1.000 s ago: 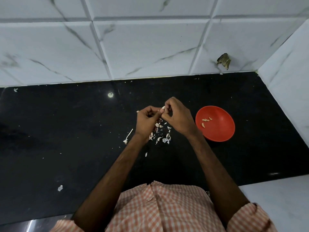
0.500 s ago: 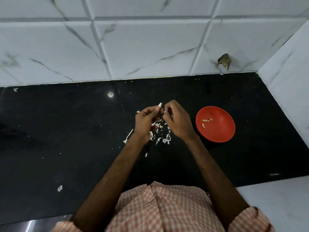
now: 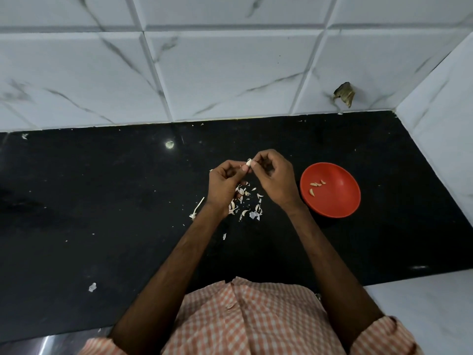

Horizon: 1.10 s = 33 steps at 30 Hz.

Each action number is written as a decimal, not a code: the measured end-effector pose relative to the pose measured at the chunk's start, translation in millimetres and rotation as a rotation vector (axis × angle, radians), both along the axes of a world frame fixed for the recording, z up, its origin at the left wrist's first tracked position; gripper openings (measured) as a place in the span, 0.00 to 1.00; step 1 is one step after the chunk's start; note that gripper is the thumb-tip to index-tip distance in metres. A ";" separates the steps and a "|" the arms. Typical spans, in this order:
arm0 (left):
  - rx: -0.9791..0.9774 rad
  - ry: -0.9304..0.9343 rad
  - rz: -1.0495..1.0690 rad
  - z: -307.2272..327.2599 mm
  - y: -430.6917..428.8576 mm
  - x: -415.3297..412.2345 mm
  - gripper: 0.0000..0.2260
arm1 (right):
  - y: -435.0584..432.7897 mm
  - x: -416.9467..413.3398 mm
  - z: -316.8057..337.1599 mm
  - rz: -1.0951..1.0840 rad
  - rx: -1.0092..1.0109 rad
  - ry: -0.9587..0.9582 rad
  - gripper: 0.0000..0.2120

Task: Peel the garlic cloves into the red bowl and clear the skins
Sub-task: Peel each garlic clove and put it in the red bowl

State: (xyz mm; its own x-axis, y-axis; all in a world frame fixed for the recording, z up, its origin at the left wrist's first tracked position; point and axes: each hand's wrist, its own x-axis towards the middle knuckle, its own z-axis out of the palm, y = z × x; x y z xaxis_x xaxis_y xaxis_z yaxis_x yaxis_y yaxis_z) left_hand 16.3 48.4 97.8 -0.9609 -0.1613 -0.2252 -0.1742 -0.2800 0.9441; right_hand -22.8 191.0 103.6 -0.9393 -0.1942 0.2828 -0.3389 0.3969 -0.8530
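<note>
Above counter (image 3: pixel 107 206): curled fingers (image 3: pixel 261 155) around clove (image 3: pixel 248 162)

Black polished counter (image 3: pixel 102 201), bounded by tiled wall along its rear edge and right side. A red bowl (image 3: pixel 341 201) stands right of centre, well apart from the right rear corner; a loose scatter of papery garlic skins (image 3: pixel 245 201) lies at mid-counter just left of the bowl, with a thin pale stalk (image 3: pixel 198 207) beside its left margin and one stray flake (image 3: pixel 224 236) nearer the front edge. Isolated scraps lie toward the front left (image 3: pixel 92 287) and at the rear left edge (image 3: pixel 24 136); fine white specks dot the surface.
</note>
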 end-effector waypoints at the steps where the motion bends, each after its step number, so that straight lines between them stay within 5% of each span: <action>1: -0.043 0.026 -0.003 -0.7 -0.5 -0.2 0.03 | 1.2 -0.4 0.8 0.015 0.006 -0.028 0.02; 6: -0.135 0.129 -0.064 -0.7 -3.8 -3.3 0.03 | 8.5 -5.8 3.0 0.128 0.085 -0.142 0.01; 12: -0.153 0.163 -0.053 -1.5 -1.9 -3.0 0.01 | 2.9 -5.3 5.4 0.096 0.212 -0.087 0.13; 18: -0.166 0.134 0.049 -5.1 6.2 -4.1 0.02 | -4.1 1.7 -0.5 0.006 0.248 -0.012 0.07; 24: 0.108 -0.080 0.074 -0.7 7.2 -1.1 0.10 | -8.5 5.4 -3.4 0.017 0.192 0.020 0.05; 33: 0.361 -0.220 -0.008 3.4 2.7 -4.5 0.05 | -9.9 11.2 -4.1 0.057 0.150 0.039 0.05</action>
State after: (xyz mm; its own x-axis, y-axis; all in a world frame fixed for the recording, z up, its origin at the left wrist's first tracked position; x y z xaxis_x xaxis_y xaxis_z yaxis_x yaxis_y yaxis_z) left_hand 11.9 51.1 101.2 -0.8845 -0.0270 -0.4657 -0.3643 -0.5837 0.7256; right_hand -11.6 181.1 99.6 -0.9145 -0.2897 0.2824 -0.3959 0.4978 -0.7717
